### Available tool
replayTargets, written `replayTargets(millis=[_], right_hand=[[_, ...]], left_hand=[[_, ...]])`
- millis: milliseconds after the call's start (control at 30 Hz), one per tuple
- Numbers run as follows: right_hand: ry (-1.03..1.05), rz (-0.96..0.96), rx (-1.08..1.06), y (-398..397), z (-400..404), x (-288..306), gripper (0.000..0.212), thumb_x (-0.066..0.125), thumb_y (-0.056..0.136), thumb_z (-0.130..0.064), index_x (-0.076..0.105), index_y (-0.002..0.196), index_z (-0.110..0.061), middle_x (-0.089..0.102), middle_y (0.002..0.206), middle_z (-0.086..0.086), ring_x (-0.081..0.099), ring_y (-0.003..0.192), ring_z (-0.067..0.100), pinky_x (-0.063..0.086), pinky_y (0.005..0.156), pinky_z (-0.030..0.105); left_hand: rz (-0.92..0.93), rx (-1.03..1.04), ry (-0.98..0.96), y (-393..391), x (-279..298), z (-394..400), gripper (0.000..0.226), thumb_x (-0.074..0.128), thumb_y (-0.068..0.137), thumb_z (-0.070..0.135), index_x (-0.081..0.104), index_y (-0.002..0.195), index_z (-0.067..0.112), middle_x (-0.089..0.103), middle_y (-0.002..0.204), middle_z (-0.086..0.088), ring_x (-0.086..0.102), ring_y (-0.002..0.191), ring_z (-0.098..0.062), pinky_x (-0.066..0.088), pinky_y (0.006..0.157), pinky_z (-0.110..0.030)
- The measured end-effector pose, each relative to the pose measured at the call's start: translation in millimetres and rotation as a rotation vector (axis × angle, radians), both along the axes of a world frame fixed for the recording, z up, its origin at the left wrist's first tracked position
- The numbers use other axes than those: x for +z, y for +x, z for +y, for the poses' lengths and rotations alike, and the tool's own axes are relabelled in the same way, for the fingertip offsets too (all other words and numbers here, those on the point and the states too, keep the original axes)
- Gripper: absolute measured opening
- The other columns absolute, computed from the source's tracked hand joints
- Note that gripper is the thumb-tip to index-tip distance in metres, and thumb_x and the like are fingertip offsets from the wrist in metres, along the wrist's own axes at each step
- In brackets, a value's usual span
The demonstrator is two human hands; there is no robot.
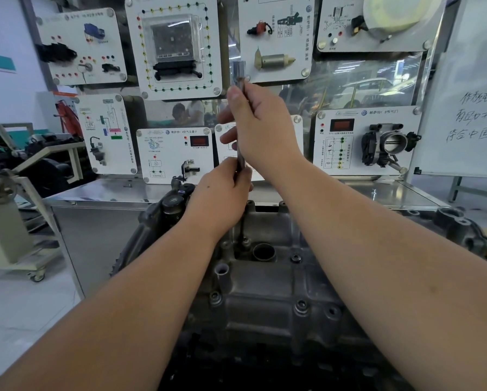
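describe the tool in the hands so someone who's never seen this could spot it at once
Find the grey engine casting at bottom centre. A slim metal rod stands upright on it, gripped low by the left hand and higher by the right hand. Unlike the bolts around it, it is tall and thin, capped by a wider socket.

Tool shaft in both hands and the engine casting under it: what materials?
The tool shaft looks like steel with a bright plated finish: smooth silver sheen on the socket end above the right hand; the left hand grips lower. The engine casting is probably cast aluminium: dull grey, grainy, ribbed and bossed, grimy. The exact alloy cannot be told by look.
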State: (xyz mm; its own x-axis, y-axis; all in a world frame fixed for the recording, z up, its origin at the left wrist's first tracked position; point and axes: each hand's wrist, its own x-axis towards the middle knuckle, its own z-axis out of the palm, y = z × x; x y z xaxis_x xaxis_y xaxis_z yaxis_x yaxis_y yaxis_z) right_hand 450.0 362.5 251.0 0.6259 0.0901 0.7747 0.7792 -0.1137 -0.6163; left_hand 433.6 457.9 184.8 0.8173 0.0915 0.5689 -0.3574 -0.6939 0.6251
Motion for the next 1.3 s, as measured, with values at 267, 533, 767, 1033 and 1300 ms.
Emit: replayTargets(millis=[267,533,767,1033,1300], right_hand=[[-0.001,-0.025,-0.105,5.6,0.4,-1.2,0.011,0.056,0.104,-0.029,0.06,0.104,-0.018,0.073,0.082,-0.008,0.069,0.058,0.008,0.053,0.06,0.024],[-0.032,0.002,-0.087,3.8,1.6,0.0,0.021,0.046,0.108,-0.029,0.06,0.099,-0.017,0.071,0.086,-0.006,0.07,0.06,0.009,0.047,0.052,0.017],[0.006,-0.013,-0.117,5.4,0.9,-0.1,0.014,0.053,0.105,-0.03,0.06,0.104,-0.017,0.073,0.086,-0.002,0.071,0.067,0.016,0.053,0.059,0.028],[0.0,0.049,-0.001,2.0,1.9,1.6,0.02,0.044,0.109,-0.029,0.057,0.096,-0.024,0.074,0.091,-0.001,0.07,0.057,0.012,0.05,0.056,0.023],[-0.015,-0.003,-0.099,5.9,2.0,-0.8,0.013,0.054,0.105,-0.027,0.06,0.11,-0.017,0.074,0.087,-0.007,0.07,0.06,0.006,0.049,0.058,0.021]], left_hand=[[-0.034,0.044,0.006,1.8,-0.9,0.8,0.029,0.05,0.103,0.04,0.058,0.095,0.014,0.067,0.081,0.002,0.062,0.076,-0.017,0.043,0.061,-0.03],[0.011,0.004,-0.012,0.5,0.5,-0.3,0.027,0.041,0.107,0.032,0.061,0.102,0.016,0.07,0.089,0.009,0.065,0.088,-0.011,0.05,0.079,-0.031],[-0.032,0.054,0.011,0.2,-1.1,0.2,0.031,0.049,0.103,0.043,0.055,0.094,0.014,0.064,0.084,-0.003,0.06,0.079,-0.021,0.044,0.064,-0.034],[0.003,0.004,-0.011,1.3,0.2,0.0,0.026,0.043,0.107,0.034,0.059,0.097,0.016,0.069,0.086,0.01,0.063,0.084,-0.008,0.045,0.068,-0.028],[-0.039,0.036,-0.018,2.2,-1.6,1.0,0.033,0.051,0.102,0.042,0.054,0.094,0.011,0.06,0.08,-0.003,0.053,0.071,-0.018,0.04,0.06,-0.034]])
